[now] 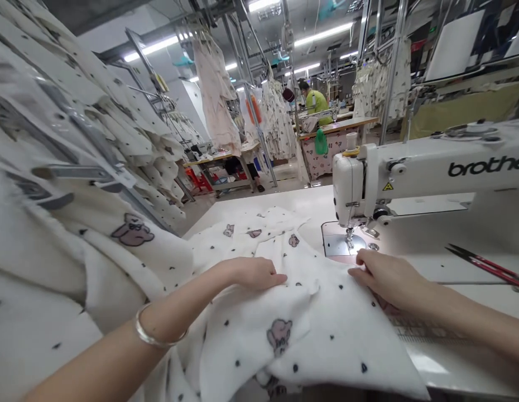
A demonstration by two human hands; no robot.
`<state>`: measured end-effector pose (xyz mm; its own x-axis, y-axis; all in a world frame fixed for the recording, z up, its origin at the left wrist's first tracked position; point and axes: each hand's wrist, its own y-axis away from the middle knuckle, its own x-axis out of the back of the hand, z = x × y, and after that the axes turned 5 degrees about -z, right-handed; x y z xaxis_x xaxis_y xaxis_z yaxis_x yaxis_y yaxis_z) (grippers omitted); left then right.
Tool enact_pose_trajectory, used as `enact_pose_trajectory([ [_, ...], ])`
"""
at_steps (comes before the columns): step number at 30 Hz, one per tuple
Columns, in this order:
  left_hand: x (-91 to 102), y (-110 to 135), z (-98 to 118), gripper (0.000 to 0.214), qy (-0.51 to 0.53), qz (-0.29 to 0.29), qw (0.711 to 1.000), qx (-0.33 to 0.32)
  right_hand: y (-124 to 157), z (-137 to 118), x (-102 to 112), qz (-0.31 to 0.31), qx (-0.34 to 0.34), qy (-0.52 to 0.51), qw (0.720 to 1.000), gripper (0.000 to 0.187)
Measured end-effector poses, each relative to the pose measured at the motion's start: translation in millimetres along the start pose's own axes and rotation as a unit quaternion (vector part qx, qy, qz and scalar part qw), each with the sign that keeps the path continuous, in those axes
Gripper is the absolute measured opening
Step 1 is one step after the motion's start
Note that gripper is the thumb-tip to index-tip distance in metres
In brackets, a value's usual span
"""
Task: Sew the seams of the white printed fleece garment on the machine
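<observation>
Left grip released, lying flat on the white printed fabric. Right grip curled, fingertips on the fabric's edge, pinch unclear. Fabric sits just before the presser foot of the Brother sewing machine.

The view comes from a camera worn on the person's head, looking forward and down over both forearms. It sits close above the white cloth, with the left hand and right hand near the bottom of the frame. The sewing machine looms large on the right, just beyond the table — and the wide view reaches up to the distant ceiling lights.
</observation>
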<state>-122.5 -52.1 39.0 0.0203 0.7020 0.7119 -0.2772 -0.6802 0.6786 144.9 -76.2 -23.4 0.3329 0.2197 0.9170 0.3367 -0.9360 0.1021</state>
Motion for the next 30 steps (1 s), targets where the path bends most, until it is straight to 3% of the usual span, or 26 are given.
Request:
enact_pose_trajectory([
  [3,3.5,5,4,0.050,0.025,-0.061,0.998,-0.021,-11,-8,-2,0.000,0.008,-0.017,1.000,0.013],
  [7,4.8,15,14,0.034,0.064,-0.123,0.986,-0.090,-19,-5,-9,-0.008,0.012,-0.050,0.999,0.013],
  [14,0.5,25,25,0.011,0.118,-0.124,0.980,-0.103,-6,8,-3,0.048,-0.004,-0.110,0.993,0.001],
  [16,1.1,27,30,0.019,0.131,-0.104,0.979,-0.120,5,0,2,0.075,0.013,-0.124,0.989,0.011],
  [18,1.8,31,37,0.029,0.136,-0.080,0.976,-0.147,19,-15,3,0.061,0.049,-0.201,0.976,0.030],
  [20,1.8,33,44,0.031,0.130,-0.043,0.974,-0.179,33,-34,-2,-0.019,0.098,-0.373,0.922,0.047],
  [23,1.0,31,49,0.025,0.114,-0.007,0.971,-0.208,48,-62,-20,-0.137,0.125,-0.621,0.762,0.040],
  [24,0.7,29,49,0.023,0.109,-0.012,0.972,-0.207,51,-69,-27,-0.149,0.103,-0.662,0.727,0.031],
  [26,0.3,25,43,0.020,0.102,-0.048,0.975,-0.191,53,-77,-39,-0.154,0.038,-0.709,0.687,0.015],
  [30,3.8,19,31,0.035,0.139,-0.109,0.970,-0.170,53,-75,-51,-0.171,-0.017,-0.729,0.663,0.010],
])
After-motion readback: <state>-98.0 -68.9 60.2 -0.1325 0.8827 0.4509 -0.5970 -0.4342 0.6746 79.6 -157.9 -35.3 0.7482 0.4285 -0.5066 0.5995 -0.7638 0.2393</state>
